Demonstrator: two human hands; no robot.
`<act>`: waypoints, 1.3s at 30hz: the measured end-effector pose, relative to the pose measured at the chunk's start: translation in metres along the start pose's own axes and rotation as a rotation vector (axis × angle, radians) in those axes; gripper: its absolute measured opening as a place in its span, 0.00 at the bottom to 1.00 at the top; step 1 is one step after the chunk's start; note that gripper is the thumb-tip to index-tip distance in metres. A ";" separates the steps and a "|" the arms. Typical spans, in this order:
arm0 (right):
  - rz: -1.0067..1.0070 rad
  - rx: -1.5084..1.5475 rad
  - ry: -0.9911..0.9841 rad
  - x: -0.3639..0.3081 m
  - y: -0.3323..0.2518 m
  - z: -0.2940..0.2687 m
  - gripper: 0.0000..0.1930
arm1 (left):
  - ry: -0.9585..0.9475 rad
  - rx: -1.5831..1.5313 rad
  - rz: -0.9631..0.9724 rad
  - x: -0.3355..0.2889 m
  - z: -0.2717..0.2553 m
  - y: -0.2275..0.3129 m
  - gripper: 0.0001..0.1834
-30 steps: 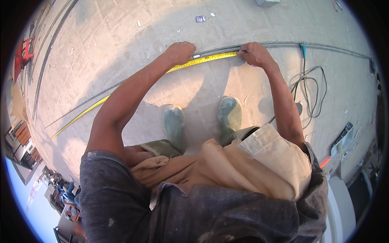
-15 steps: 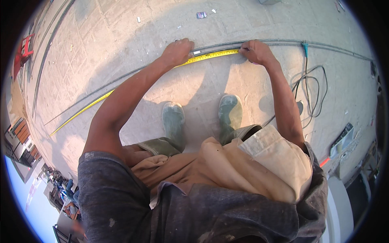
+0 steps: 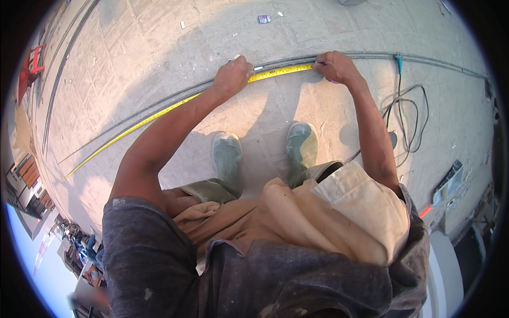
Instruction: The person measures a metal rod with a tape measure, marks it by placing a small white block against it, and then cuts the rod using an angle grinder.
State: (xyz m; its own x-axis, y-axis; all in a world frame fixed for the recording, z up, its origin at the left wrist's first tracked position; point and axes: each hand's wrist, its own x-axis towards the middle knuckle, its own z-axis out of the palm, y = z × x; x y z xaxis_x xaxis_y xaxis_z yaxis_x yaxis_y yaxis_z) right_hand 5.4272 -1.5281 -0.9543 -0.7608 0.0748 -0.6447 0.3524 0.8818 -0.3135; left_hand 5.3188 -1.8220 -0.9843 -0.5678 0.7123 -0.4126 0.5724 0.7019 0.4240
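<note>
A yellow tape measure is stretched along thin dark metal rods on the ground, its blade running to the far left. My left hand is closed around the blade, close against the rods. Farther right, my right hand grips the tape where the visible yellow ends. Something small and dark shows at those right fingertips, too small to name. A small white piece lies at the rods just right of my left hand. My fingers hide the exact grip on both sides.
My green boots stand on dusty ground below the tape. At the right, a dark cable lies coiled, its teal end at the rods. A grey tray-like object sits lower right; a red object stands far left.
My left hand has come slightly nearer to me and a little to the right. More of the tape now shows beyond my left forearm, closer to the rods. My right hand stays in place.
</note>
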 end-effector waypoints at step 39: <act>-0.345 0.094 -0.637 -0.072 -0.061 0.039 0.17 | 0.062 0.055 0.160 -0.003 0.017 -0.015 0.11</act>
State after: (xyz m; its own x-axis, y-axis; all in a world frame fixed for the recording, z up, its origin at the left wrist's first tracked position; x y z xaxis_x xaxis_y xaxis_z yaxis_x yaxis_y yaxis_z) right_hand 5.4821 -1.6058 -0.9157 -0.3822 -0.5107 -0.7701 0.2168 0.7606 -0.6120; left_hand 5.3223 -1.8346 -1.0029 -0.5010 0.8146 -0.2922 0.6890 0.5797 0.4350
